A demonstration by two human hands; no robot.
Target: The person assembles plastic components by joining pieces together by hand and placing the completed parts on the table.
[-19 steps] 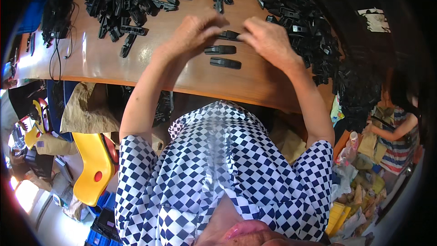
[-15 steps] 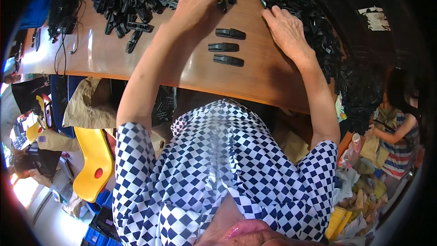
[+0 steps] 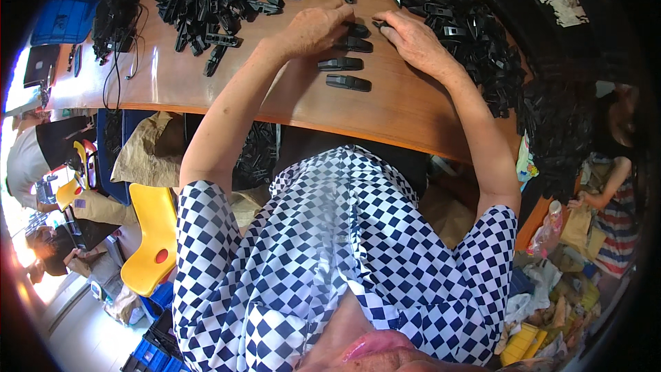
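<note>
On the wooden table (image 3: pixel 275 100), several oblong black plastic parts lie one behind another, the nearest black part (image 3: pixel 348 83) pointing sideways like the others. My left hand (image 3: pixel 318 29) is closed, with its fingertips at the farthest black plastic part (image 3: pixel 357 29) of this column; the fingers partly hide it. My right hand (image 3: pixel 415 40) faces it across a narrow gap. Its thumb and forefinger pinch a small black piece (image 3: pixel 379 24), mostly covered. Beyond my left hand spreads a heap of similar black parts (image 3: pixel 206 0). Another heap of black pieces (image 3: pixel 475 48) lies beside my right forearm.
Dark cables (image 3: pixel 120 48) hang over the table's left edge. A yellow chair (image 3: pixel 148 234) and a brown paper bag (image 3: pixel 144 151) stand below at the left. At the right, another person (image 3: pixel 613 200) is near piled bags and scraps (image 3: pixel 551 296).
My left hand has come nearer with a black part, placing it at the far end of the column. My right hand has moved left, away from the right heap, holding a small piece.
</note>
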